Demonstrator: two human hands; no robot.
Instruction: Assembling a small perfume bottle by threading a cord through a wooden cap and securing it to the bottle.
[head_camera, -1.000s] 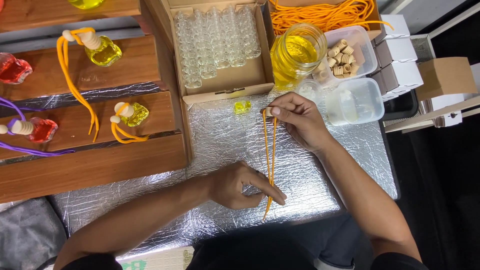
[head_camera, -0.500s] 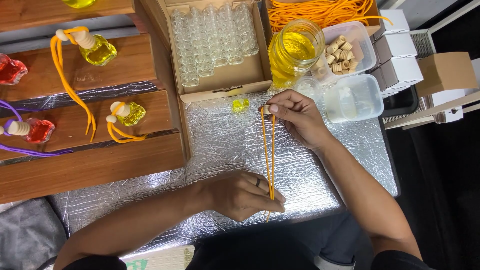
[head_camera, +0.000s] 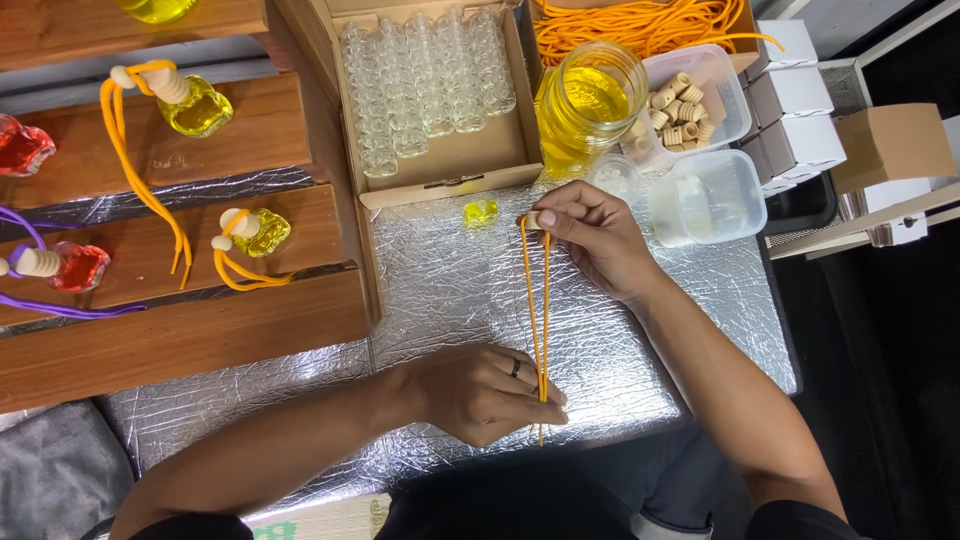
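My right hand (head_camera: 590, 237) pinches a small wooden cap (head_camera: 531, 219) at the top of a doubled orange cord (head_camera: 538, 300). The cord runs straight down over the foil-covered table (head_camera: 450, 290) to my left hand (head_camera: 487, 392), which pinches its lower ends. A ring sits on one left finger. A small glass bottle of yellow liquid (head_camera: 481, 211) lies on the foil just left of the cap.
A cardboard box of empty glass bottles (head_camera: 430, 85) stands behind. A jar of yellow liquid (head_camera: 590, 100), a tub of wooden caps (head_camera: 685, 105), a lidded tub (head_camera: 708, 196) and orange cords (head_camera: 640, 25) sit at right. Wooden steps (head_camera: 180, 300) at left hold finished bottles.
My left hand has slid a little lower along the cord, pulling it straighter. My right hand stays at the cap.
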